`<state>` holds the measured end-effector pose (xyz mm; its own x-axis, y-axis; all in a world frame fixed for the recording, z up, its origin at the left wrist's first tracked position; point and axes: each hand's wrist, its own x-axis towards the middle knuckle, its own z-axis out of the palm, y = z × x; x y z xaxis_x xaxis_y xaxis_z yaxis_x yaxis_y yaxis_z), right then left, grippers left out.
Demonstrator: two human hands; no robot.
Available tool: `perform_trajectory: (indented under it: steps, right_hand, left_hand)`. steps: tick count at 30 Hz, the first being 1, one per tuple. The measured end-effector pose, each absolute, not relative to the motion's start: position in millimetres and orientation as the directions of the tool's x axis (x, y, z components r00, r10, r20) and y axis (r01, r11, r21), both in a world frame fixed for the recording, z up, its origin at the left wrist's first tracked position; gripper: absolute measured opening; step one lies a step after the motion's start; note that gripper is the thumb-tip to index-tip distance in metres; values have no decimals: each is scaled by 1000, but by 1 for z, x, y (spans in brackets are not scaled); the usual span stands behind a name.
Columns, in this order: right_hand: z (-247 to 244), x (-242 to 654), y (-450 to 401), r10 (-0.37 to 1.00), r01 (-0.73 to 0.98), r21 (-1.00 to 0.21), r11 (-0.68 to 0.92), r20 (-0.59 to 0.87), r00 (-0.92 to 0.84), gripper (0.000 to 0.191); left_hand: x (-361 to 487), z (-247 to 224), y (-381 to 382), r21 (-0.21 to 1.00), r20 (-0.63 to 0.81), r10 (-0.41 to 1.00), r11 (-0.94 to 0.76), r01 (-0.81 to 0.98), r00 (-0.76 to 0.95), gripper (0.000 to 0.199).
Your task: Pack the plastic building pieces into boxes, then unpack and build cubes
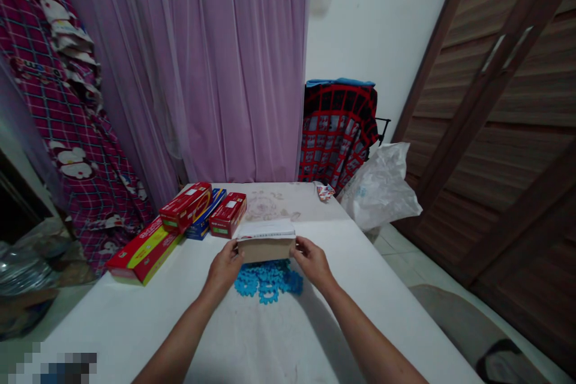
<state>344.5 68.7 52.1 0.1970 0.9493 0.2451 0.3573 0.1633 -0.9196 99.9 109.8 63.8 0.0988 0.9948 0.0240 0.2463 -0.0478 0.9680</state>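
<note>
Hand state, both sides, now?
Left hand: closed on the left end of the cardboard box.
Right hand: closed on the right end of the same box.

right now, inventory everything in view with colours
held box: 1, brown and white, in hands
toothed pieces: uncountable pile, blue, below box
red boxes: 2, red, table left
blue box: 1, blue, between them
long box: 1, red and yellow, table's left edge
packet: 1, red-white, table's far right
table: 1, white, centre
bag: 1, whitish, beside table
curtain: 1, purple, back
patterned cloth: 1, magenta, left
checked cloth: 1, red-black, beyond table
blue cloth: 1, blue, atop that
wardrobe: 1, brown, right
wall: 1, white, back
floor: 1, pale, right
rug: 1, grey, lower right
plastic: uncountable, clear, lower left
left hand: 1, bare, box's left
right hand: 1, bare, box's right
</note>
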Motion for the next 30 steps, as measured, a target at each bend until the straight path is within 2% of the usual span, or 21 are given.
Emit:
perform_trajectory:
  steps: [6, 8, 14, 18, 23, 27, 30]
  right_hand:
    - [64, 353, 87, 903, 482, -839, 251, 383, 196, 45]
    - [67, 355, 90, 896, 557, -800, 223, 393, 206, 46]
    - [84, 362, 98, 911, 820, -572, -25, 324, 254, 26]
    - [97, 379, 115, 919, 887, -395, -239, 202, 337, 27]
    - [106, 419, 156, 884, 834, -393, -387, 99, 457, 26]
    - [110, 452, 192, 846, 771, -426, -473, 24, 533, 31]
    - [112, 466, 212, 826, 747, -443, -496, 26, 564, 30]
  left_hand:
    - [108, 90, 140, 970, -127, 982, 94, 226, 138, 24]
    - [112, 93, 146, 963, -195, 971, 162, 217, 141, 27]
    - [127, 87, 154, 948, -311, 942, 297, 119, 128, 31]
    - [131, 79, 154, 956, -291, 953, 292, -2, 80, 34]
    - [112, 63, 143, 964, -245, 969, 241, -115, -30, 27]
    - [81, 40, 128, 956, -272, 956, 256, -140, -108, 21]
    - [60, 16, 122, 943, -300, 931, 257, -211, -206, 20]
